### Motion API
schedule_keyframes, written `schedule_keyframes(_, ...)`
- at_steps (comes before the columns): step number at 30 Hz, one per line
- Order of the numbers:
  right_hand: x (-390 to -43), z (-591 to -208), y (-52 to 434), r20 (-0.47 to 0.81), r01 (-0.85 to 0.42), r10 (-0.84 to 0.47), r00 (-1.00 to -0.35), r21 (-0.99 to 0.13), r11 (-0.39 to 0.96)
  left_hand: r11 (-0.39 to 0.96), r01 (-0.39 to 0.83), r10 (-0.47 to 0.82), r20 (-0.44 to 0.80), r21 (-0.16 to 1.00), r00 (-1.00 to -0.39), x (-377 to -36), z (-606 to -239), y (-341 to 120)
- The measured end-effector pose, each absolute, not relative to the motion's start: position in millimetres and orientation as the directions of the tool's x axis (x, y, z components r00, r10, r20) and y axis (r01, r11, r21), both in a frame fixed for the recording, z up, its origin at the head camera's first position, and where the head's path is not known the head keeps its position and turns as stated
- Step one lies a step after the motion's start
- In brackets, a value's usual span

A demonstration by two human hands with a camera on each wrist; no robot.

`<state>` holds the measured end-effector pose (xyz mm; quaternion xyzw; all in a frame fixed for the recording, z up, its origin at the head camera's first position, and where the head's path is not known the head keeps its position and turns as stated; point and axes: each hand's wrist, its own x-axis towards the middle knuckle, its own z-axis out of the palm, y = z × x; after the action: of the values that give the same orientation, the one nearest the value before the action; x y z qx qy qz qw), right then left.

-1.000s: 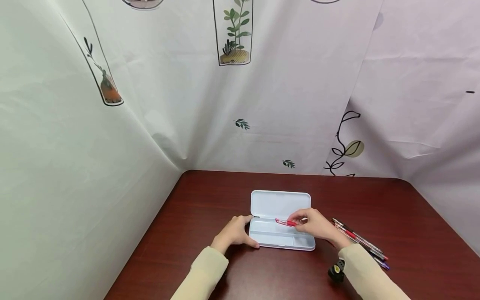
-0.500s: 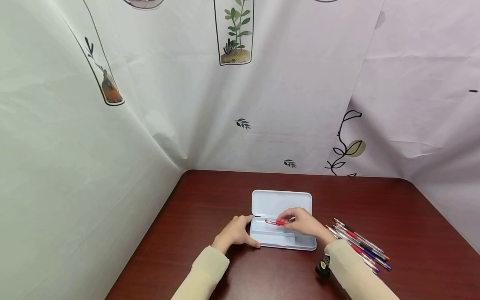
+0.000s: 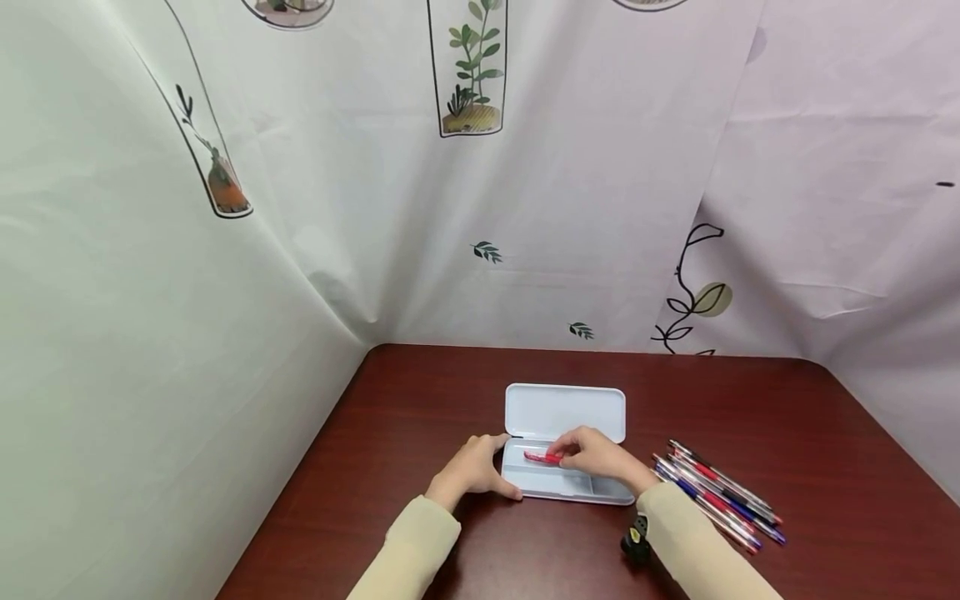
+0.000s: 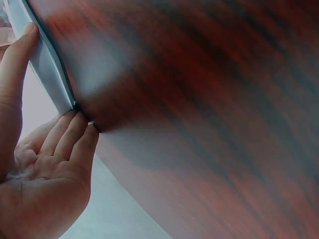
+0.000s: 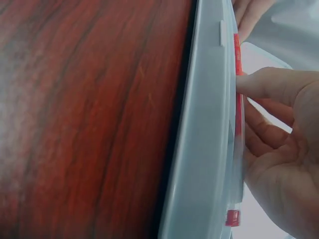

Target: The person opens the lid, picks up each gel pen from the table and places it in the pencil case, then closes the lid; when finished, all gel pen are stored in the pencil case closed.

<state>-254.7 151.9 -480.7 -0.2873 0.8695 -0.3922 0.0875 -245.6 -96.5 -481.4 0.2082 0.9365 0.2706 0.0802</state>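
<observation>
A white pencil case (image 3: 551, 481) lies with its lid (image 3: 564, 412) raised, its base split into compartments. My left hand (image 3: 472, 467) holds the case's left end, thumb at the front edge and fingers at the back corner; in the left wrist view the fingertips touch that corner. Between thumb and fingers, my right hand (image 3: 597, 456) pinches a red pen (image 3: 540, 457) with a clear barrel. The pen lies lengthwise in or just over the back compartment. In the right wrist view the pen (image 5: 238, 112) shows along the case's rim; whether it touches the bottom I cannot tell.
Several pens (image 3: 720, 493) in red, blue and black lie in a loose bundle on the dark red table (image 3: 420, 392), right of the case and beside the right sleeve. A small black device (image 3: 636, 537) sits at the right wrist. Printed white cloth surrounds the table.
My right hand has carried the red pen leftward and lowered it toward the case's back compartment. The left hand has stayed at the case's left end. More of the pen bundle shows.
</observation>
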Motion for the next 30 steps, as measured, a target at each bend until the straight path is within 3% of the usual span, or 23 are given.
schedule_keyframes(30, -250, -482, 175, 0.085, -0.338, -0.435, -0.896, -0.767, 0.546, 0.758, 0.362, 0.449, -0.03, 0.543, -0.893, -246, -481, -95)
